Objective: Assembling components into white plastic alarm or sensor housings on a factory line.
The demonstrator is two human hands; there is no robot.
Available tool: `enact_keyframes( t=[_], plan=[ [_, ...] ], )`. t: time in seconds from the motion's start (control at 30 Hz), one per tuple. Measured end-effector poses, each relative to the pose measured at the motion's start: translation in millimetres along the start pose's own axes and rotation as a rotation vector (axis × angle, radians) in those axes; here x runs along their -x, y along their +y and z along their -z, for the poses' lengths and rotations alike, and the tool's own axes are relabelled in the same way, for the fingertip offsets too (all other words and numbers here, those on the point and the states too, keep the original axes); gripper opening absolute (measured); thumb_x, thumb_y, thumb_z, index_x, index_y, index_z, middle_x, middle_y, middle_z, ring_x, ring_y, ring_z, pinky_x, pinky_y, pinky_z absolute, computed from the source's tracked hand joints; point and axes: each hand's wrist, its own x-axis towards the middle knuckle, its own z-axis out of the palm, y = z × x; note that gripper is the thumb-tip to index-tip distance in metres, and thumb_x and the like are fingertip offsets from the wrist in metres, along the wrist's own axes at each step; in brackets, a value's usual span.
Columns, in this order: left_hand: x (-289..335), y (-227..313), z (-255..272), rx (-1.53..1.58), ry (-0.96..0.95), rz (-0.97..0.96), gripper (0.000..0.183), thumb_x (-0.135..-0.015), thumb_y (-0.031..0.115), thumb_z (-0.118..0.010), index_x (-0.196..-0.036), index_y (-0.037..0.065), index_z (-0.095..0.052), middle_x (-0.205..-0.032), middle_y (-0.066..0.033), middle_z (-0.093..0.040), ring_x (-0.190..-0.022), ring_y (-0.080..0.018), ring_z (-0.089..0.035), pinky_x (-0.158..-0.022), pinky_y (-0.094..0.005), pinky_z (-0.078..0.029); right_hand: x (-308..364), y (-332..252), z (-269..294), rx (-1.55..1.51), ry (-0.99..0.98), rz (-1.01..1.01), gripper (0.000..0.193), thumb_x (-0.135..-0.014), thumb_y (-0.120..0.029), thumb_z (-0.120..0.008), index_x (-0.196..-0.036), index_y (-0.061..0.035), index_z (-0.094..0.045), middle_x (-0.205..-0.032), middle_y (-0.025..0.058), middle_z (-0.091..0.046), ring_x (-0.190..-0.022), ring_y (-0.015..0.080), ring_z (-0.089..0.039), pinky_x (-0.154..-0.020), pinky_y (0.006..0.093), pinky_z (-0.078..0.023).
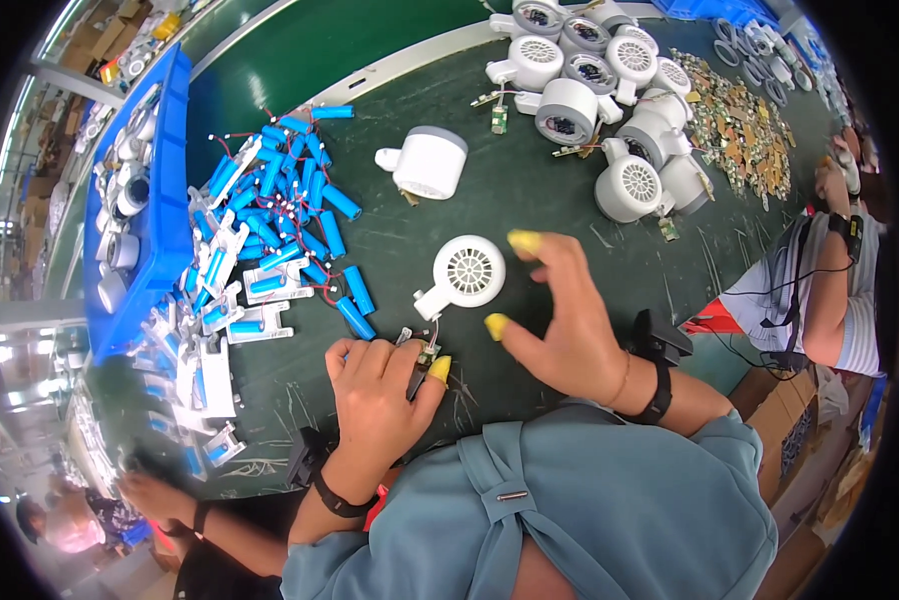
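My left hand [378,400] is closed at the near middle of the green table, a yellow cover on its thumb. Its fingertips pinch a small green circuit board [428,355]. Thin wires link that board to a white fan housing [470,271], which lies grille up just beyond. To the right of the housing, my right hand [568,325] is raised with thumb and forefinger spread, both tipped in yellow, and holds nothing. Farther back a second white fan housing [432,162] with a grey rim rests on its side.
Blue cylindrical batteries [332,233] with red wires are heaped at left, beside white plastic parts [270,282]. A blue bin [175,200] stands left of them. Stacked fan housings [630,185] and a circuit-board pile [745,125] lie back right. Co-workers' arms [828,300] show at both sides.
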Motion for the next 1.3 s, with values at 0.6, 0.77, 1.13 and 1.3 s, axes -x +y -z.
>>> enact_keyframes(
  t=[0.6, 0.77, 1.13, 1.3],
  plan=[
    [2, -7, -4, 0.016, -0.024, -0.066, 0.027, -0.069, 0.009, -0.069, -0.094, 0.002, -0.066, -0.079, -0.0068, -0.060, -0.074, -0.0261, -0.056, -0.086, -0.0434, -0.039, -16, 16, -28, -0.057, -0.124, -0.005, 0.071, -0.073, -0.013, -0.079, -0.133, -0.0014, -0.044, -0.137, 0.0233, -0.048, -0.131, 0.0388, -0.044, -0.107, 0.0426, -0.036],
    [2, -8, 3, 0.050, -0.060, -0.023, 0.030, -0.068, 0.009, -0.071, -0.097, 0.005, -0.066, -0.078, -0.0040, -0.061, -0.073, -0.0237, -0.057, -0.089, -0.0436, -0.038, -15, 15, -28, -0.028, -0.133, -0.020, 0.072, -0.073, -0.012, -0.079, -0.135, -0.0009, -0.043, -0.137, 0.0240, -0.047, -0.130, 0.0393, -0.044, -0.108, 0.0428, -0.036],
    [5, -16, 12, 0.210, -0.140, -0.021, 0.026, -0.074, 0.005, -0.070, -0.099, 0.004, -0.065, -0.085, -0.0065, -0.067, -0.077, -0.0245, -0.062, -0.092, -0.0438, -0.038, 8, -9, -14, -0.009, -0.006, -0.024, 0.055, -0.078, -0.012, -0.076, -0.125, -0.0002, -0.049, -0.114, 0.0180, -0.058, -0.103, 0.0316, -0.059, -0.084, 0.0365, -0.050],
    [3, -11, 13, 0.367, -0.148, 0.001, 0.021, -0.079, 0.002, -0.067, -0.100, 0.004, -0.066, -0.088, -0.0076, -0.068, -0.079, -0.0253, -0.063, -0.092, -0.0426, -0.040, 18, -19, -13, -0.344, -0.499, -0.335, 0.018, -0.092, -0.014, -0.064, -0.102, -0.0010, -0.057, -0.084, 0.0089, -0.065, -0.067, 0.0155, -0.065, -0.060, 0.0288, -0.051]
  ],
)
